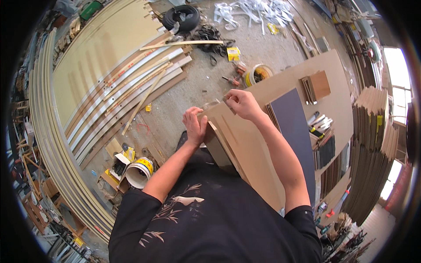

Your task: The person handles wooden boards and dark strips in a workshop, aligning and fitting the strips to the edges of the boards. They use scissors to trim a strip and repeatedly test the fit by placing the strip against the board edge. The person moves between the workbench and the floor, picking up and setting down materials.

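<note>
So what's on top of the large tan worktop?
On the tan worktop lie a dark blue panel, small brown boards and a cluster of pale and dark pieces. Whatever is beneath them is covered; the right forearm hides more.

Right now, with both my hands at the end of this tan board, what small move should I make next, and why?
Probably steady the corner of the tan board with your left hand before shifting your right hand: the left is at that corner, while the right appears to pinch a small dark piece at the same end. I can't tell what that piece is.
</note>
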Motion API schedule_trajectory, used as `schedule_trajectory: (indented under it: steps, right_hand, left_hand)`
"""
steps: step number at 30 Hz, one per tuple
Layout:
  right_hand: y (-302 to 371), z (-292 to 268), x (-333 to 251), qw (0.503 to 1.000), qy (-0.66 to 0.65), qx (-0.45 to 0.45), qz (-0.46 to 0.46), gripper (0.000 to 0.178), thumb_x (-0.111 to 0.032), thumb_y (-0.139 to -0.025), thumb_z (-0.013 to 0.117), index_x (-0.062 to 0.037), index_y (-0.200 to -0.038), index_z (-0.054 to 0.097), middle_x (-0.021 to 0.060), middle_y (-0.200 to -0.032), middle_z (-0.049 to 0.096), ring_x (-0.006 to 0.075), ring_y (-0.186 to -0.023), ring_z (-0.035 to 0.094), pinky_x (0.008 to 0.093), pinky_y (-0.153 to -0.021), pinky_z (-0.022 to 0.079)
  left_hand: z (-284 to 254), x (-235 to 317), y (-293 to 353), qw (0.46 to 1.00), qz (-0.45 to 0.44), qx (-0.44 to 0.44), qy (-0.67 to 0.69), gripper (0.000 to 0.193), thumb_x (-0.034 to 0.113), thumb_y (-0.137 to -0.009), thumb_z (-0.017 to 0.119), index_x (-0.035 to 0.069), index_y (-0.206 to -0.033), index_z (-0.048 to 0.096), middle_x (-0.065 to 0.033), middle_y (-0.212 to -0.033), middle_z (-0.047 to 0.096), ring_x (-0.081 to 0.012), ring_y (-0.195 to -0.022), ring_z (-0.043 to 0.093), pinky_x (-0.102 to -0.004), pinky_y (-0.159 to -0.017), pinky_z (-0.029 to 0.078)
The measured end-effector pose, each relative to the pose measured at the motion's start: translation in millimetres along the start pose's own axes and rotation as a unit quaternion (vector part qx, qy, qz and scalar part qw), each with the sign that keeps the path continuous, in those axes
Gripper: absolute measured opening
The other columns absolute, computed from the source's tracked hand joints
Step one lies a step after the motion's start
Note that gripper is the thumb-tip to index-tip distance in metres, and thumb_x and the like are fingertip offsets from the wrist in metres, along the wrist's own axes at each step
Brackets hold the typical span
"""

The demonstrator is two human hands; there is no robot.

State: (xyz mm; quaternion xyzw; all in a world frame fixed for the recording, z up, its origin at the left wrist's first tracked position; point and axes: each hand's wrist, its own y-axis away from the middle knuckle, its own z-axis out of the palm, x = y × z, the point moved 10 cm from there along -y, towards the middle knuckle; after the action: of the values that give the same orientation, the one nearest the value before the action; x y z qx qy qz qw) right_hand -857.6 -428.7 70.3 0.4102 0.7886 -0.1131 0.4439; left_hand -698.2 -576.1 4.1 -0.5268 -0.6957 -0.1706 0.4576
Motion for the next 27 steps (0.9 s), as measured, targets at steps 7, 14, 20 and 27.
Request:
schedule_trajectory:
  steps: [7, 14, 20, 27]
  right_hand:
    - [49.6, 36.2, -23.0, 0.957, 0.222, 0.033, -0.186, 0.005, -0.010, -0.084, 0.066, -0.0066, -0.083, 0.063, 0.0096, -0.088, 0.058, 0.0291, -0.085, 0.064, 0.0434, -0.074, 0.054]
    - [48.2, 55.0, -22.2, 0.912, 0.317, 0.035, -0.256, 0.007, -0.013, -0.078, 0.065, -0.0090, -0.083, 0.062, 0.0061, -0.090, 0.057, 0.0238, -0.090, 0.061, 0.0384, -0.078, 0.049]
    - [50.5, 59.7, -28.0, 0.897, 0.320, 0.034, -0.302, 0.012, -0.014, -0.076, 0.065, -0.0070, -0.086, 0.063, 0.0062, -0.091, 0.058, 0.0240, -0.095, 0.058, 0.0374, -0.082, 0.049]
    - [56.3, 67.7, -23.6, 0.884, 0.329, 0.010, -0.332, 0.027, -0.010, -0.076, 0.065, -0.0007, -0.102, 0.067, 0.0085, -0.098, 0.061, 0.0250, -0.101, 0.059, 0.0373, -0.087, 0.050]
  left_hand:
    - [1.3, 1.0, -1.8, 1.000, -0.005, -0.014, -0.006, 0.030, 0.027, -0.098, 0.061, 0.009, -0.121, 0.056, -0.0127, -0.126, 0.054, -0.0332, -0.120, 0.047, -0.0472, -0.106, 0.032]
    - [-0.7, 5.5, -5.4, 1.000, 0.005, -0.015, -0.010, 0.028, 0.028, -0.098, 0.061, 0.008, -0.119, 0.058, -0.0117, -0.123, 0.056, -0.0323, -0.118, 0.048, -0.0468, -0.104, 0.033]
    - [-2.1, 6.9, -6.8, 1.000, 0.002, -0.015, -0.017, 0.028, 0.028, -0.098, 0.062, 0.009, -0.118, 0.059, -0.0114, -0.121, 0.056, -0.0316, -0.117, 0.049, -0.0463, -0.103, 0.034]
    - [0.2, 2.4, -5.0, 1.000, -0.003, -0.008, -0.025, 0.026, 0.029, -0.098, 0.063, 0.011, -0.117, 0.060, -0.0090, -0.121, 0.057, -0.0306, -0.117, 0.049, -0.0454, -0.101, 0.034]
